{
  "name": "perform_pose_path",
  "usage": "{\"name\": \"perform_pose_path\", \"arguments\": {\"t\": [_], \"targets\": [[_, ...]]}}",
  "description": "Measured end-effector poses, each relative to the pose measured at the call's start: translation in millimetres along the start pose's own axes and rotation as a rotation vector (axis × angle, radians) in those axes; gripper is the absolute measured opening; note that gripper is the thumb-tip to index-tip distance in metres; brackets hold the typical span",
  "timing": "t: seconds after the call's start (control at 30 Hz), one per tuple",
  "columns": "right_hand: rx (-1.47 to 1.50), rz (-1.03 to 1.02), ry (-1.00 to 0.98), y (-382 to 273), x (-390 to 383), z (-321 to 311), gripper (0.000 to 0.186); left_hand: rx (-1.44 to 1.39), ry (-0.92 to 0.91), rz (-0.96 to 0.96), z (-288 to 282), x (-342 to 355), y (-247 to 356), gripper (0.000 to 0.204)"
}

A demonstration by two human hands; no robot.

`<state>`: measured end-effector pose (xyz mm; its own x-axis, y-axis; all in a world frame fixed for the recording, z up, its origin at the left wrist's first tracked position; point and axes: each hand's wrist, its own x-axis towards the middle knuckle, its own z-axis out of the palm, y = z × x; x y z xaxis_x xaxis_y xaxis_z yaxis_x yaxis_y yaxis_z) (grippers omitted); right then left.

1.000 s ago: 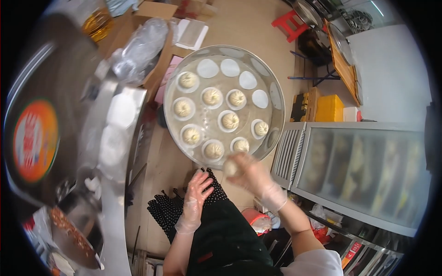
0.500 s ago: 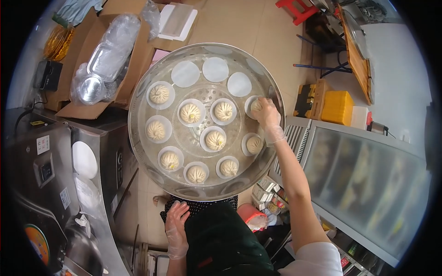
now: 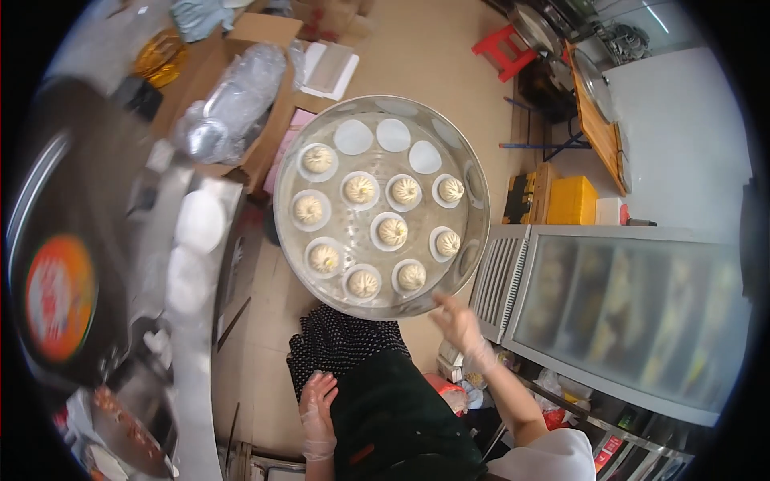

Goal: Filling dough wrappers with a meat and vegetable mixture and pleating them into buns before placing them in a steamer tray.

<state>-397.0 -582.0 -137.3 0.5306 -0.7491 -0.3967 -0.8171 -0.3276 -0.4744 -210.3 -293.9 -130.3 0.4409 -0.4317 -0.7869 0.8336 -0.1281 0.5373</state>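
Observation:
Several pleated steamed buns [image 3: 392, 232], each on a round white paper liner [image 3: 354, 138], sit in a wide, round metal steamer tray [image 3: 282, 240] with a perforated bottom. Bare liners lie along its far side. My right hand [image 3: 457, 327], in a clear plastic glove and slightly blurred, hovers just off the tray's near right rim, holding nothing, its fingers apart. Low beside my dark apron [image 3: 393, 417], my gloved left hand [image 3: 318, 405] rests with fingers loosely stretched and nothing in it.
On the left runs a metal worktop with white paper rounds [image 3: 200, 220] and a metal pan of reddish filling [image 3: 128, 433]. An open cardboard box [image 3: 192, 92] with plastic containers stands beyond. To the right are a glass-topped cabinet [image 3: 634, 313], a yellow box [image 3: 573, 200] and a red stool [image 3: 504, 52].
My right hand has let go of the bun at the tray's right side and drawn back toward me past the rim. The view has turned left; my left hand stays low.

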Motion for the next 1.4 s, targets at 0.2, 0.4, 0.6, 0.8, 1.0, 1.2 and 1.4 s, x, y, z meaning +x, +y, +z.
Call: {"name": "perform_pose_path", "arguments": {"t": [0.2,0.4,0.6,0.8,1.0,1.2,1.4], "targets": [[-0.126,-0.553,-0.422,-120,-129,93,0.058,-0.051,-0.010,0.141,-98,-103,-5,0.039],[-0.357,-1.072,-0.644,-244,-203,155,0.060,-0.074,0.192,0.356,-202,-178,-17,0.024],[-0.010,-1.118,-0.924,-368,-233,215,0.044,-0.271,0.390,0.616,-256,-180,-40,0.023],[0.078,-1.061,-0.826,-522,-233,350,0.032,-0.462,0.529,0.525,-286,-199,-6,0.021],[-0.187,-1.519,-0.539,-643,-231,468,0.032,-0.642,0.759,0.551,-318,-210,15,0.023],[-0.581,-1.623,-0.574,-674,-245,516,0.031,-0.798,0.830,0.532,-344,-211,24,0.024],[-0.612,-1.427,-0.799,-685,-257,505,0.021,-0.421,1.035,0.529,-444,-202,62,0.028]]}}
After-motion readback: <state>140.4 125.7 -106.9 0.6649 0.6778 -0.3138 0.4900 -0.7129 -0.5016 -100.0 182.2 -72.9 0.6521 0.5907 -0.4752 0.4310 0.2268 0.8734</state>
